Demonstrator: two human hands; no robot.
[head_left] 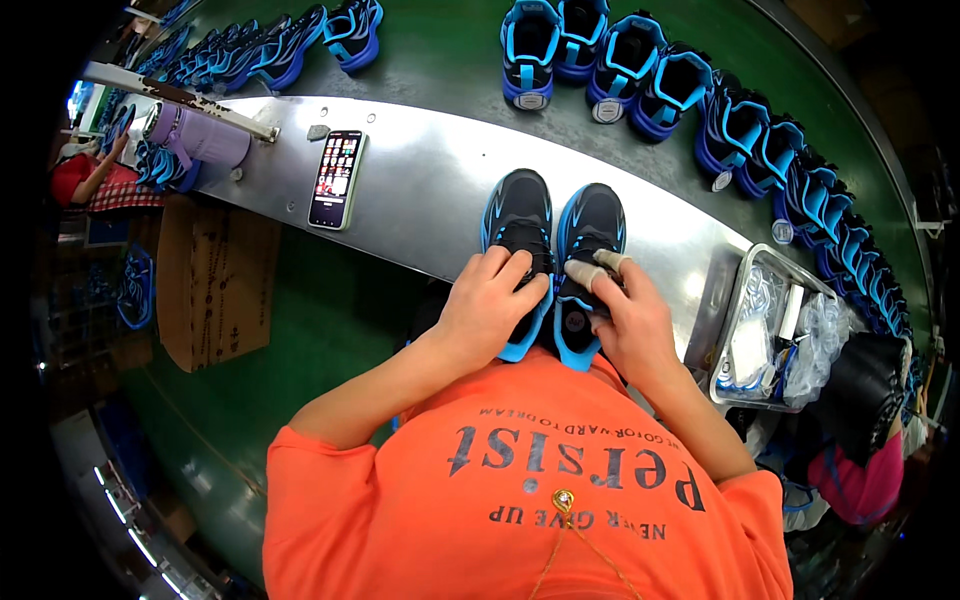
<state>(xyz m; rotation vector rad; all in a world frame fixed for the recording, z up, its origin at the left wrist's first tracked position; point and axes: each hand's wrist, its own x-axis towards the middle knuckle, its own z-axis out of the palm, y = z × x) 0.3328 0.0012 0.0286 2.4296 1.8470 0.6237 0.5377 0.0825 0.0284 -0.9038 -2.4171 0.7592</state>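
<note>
Black-and-blue sneakers are being held as a pair on the brushed metal workbench (420, 190), side by side with toes pointing away from the person: the left sneaker (518, 215) and the right sneaker (592, 222) are touching along their inner sides. The green conveyor belt (440, 50) is being filled beyond the bench by rows of matching blue sneakers (640, 75). A brown cardboard box (215, 280) is being kept below the bench at left. A clear plastic tray of small parts (770, 330) is being kept at the bench's right end. The left hand (490, 305) is being laid over the left sneaker's opening, fingers curled down onto its laces. The right hand (625, 315) is being pressed on the right sneaker, taped fingertips (585, 273) bent onto its tongue. A dark smartphone with a lit screen (337, 178) is being left flat on the bench, well apart.
</note>
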